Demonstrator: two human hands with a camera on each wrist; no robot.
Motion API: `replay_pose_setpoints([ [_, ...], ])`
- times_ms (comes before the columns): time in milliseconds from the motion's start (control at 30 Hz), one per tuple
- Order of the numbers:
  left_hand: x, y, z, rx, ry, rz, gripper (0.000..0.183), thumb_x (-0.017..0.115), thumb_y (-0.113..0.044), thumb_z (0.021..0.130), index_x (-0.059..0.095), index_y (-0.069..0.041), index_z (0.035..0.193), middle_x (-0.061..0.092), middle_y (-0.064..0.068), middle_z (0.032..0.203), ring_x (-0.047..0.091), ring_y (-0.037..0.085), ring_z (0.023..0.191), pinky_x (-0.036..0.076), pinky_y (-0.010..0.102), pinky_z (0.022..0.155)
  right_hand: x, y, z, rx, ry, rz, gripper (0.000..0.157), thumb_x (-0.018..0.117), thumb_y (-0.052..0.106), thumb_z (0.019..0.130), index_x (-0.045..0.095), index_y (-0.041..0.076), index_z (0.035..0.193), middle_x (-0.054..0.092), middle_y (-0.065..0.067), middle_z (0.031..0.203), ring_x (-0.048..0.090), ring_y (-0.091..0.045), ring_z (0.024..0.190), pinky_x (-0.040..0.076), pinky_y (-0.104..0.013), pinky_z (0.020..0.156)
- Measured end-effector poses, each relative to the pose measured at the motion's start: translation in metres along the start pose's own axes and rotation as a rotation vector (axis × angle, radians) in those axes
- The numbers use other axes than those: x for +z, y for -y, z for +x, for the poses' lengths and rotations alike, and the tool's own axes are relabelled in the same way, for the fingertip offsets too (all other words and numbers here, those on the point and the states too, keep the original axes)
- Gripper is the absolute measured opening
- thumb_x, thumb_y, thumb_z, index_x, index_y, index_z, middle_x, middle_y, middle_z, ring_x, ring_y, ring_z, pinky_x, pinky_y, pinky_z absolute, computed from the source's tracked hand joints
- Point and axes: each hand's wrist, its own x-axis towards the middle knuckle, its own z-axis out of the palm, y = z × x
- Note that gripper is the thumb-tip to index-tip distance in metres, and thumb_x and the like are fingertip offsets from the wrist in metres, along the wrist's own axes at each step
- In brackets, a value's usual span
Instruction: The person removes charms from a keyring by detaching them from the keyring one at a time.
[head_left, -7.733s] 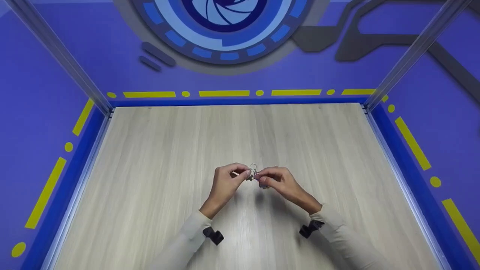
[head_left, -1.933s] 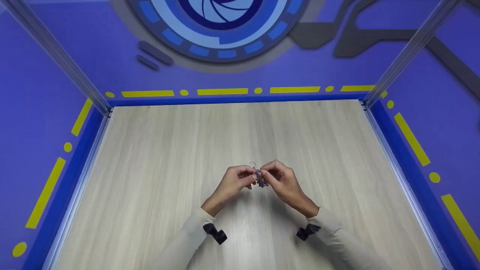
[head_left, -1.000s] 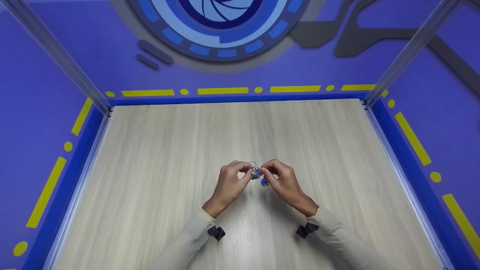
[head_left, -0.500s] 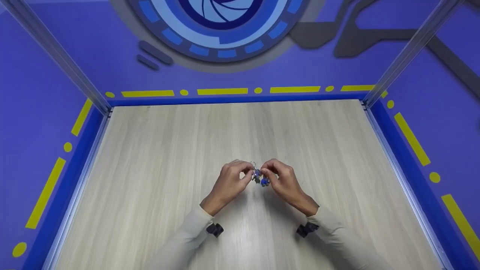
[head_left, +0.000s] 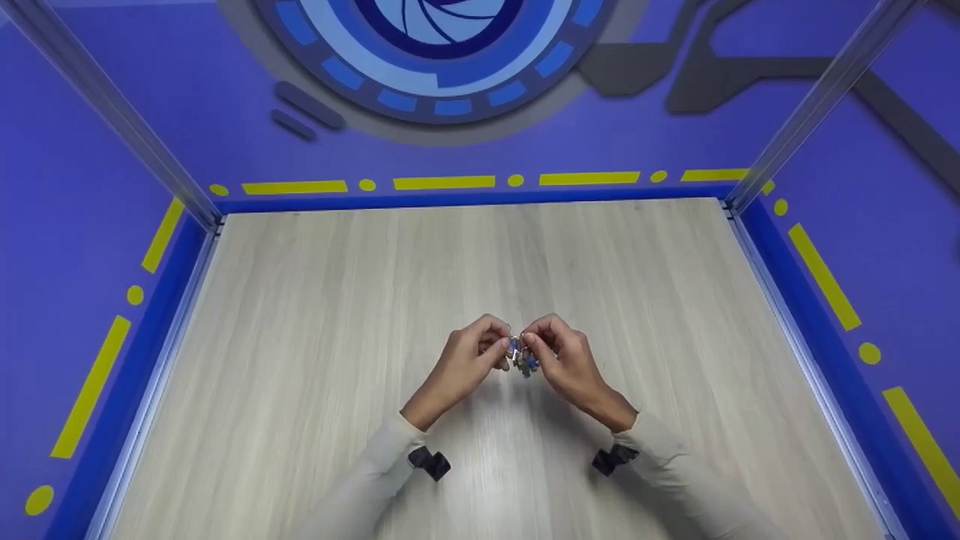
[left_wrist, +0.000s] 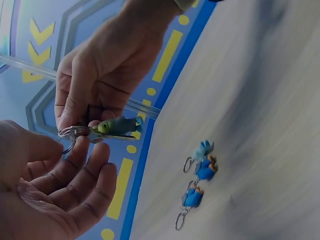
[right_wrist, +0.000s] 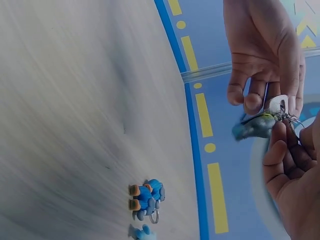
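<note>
My left hand [head_left: 471, 360] and right hand [head_left: 564, 354] meet above the table, pinching a keychain's split ring [left_wrist: 66, 141] between thumb and fingertips from either side. From the ring hang a silver key [left_wrist: 120, 137] and a small grey-green figure [left_wrist: 117, 126], both below my fingertips. In the right wrist view the key's pale head [right_wrist: 278, 104] shows beside the blurred figure [right_wrist: 255, 126]. Exactly where key and ring join is too small to make out. Two blue figure keychains [left_wrist: 205, 169] and a light-blue one [left_wrist: 202, 149] rest on the table below.
The wood-grain table [head_left: 337, 300] is bounded by blue printed walls [head_left: 450, 161] at the back and both sides. Metal rails [head_left: 157, 367] run along its side edges. A black wrist camera [head_left: 430, 463] sits on each sleeve.
The ring stood up beyond the fingertips in earlier frames; now it is mostly covered by the fingers. My left fingers have shifted grip around the keychain, while the right hand has barely moved.
</note>
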Motion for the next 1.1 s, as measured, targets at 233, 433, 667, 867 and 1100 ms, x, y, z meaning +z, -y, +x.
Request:
replay_pose_setpoints([
  [233,-0.002,0.0,0.0,-0.184,-0.003,-0.308,0.018,0.069,0.006,0.102,0.063,0.015,0.117,0.072,0.012,0.097,0.074,0.018,0.083,0.064,0.029,0.079,0.001,-0.02,-0.006,0.004,-0.018,-0.019,0.013,0.065,-0.017,0.101,0.065,-0.004,0.105,0.075,-0.013,0.092,0.071,-0.033,0.073,0.057,-0.023,0.065],
  [433,0.0,0.002,0.001,-0.211,-0.092,-0.38,0.018,0.071,0.009,0.097,0.068,0.017,0.113,0.073,0.011,0.1,0.073,0.016,0.088,0.063,0.027,0.081,0.002,-0.019,-0.006,0.01,-0.056,-0.038,0.011,0.068,-0.011,0.103,0.067,0.0,0.104,0.074,-0.009,0.09,0.068,-0.035,0.073,0.053,-0.018,0.066],
  [667,0.008,0.007,-0.001,-0.137,-0.228,-0.265,0.013,0.076,0.004,0.097,0.076,0.011,0.108,0.077,0.012,0.097,0.072,0.016,0.079,0.062,0.027,0.075,0.005,-0.022,-0.006,-0.03,-0.084,-0.071,0.013,0.07,-0.013,0.1,0.068,0.0,0.103,0.072,-0.01,0.087,0.068,-0.03,0.071,0.054,-0.019,0.067],
  [867,0.009,0.007,-0.002,-0.011,-0.297,-0.03,0.008,0.08,0.0,0.097,0.083,0.001,0.104,0.082,0.008,0.1,0.075,0.016,0.085,0.061,0.026,0.077,0.004,-0.024,-0.006,-0.03,-0.038,-0.096,0.01,0.069,-0.008,0.103,0.068,0.002,0.102,0.072,-0.008,0.089,0.068,-0.019,0.074,0.058,-0.023,0.072],
  [1100,0.007,0.006,-0.001,0.113,-0.258,0.15,0.011,0.078,0.004,0.097,0.084,0.0,0.104,0.081,0.004,0.099,0.073,0.012,0.086,0.061,0.027,0.08,0.003,-0.026,-0.005,0.009,0.008,-0.126,0.005,0.069,0.0,0.107,0.068,0.004,0.104,0.072,-0.008,0.089,0.066,-0.013,0.077,0.057,-0.024,0.072],
])
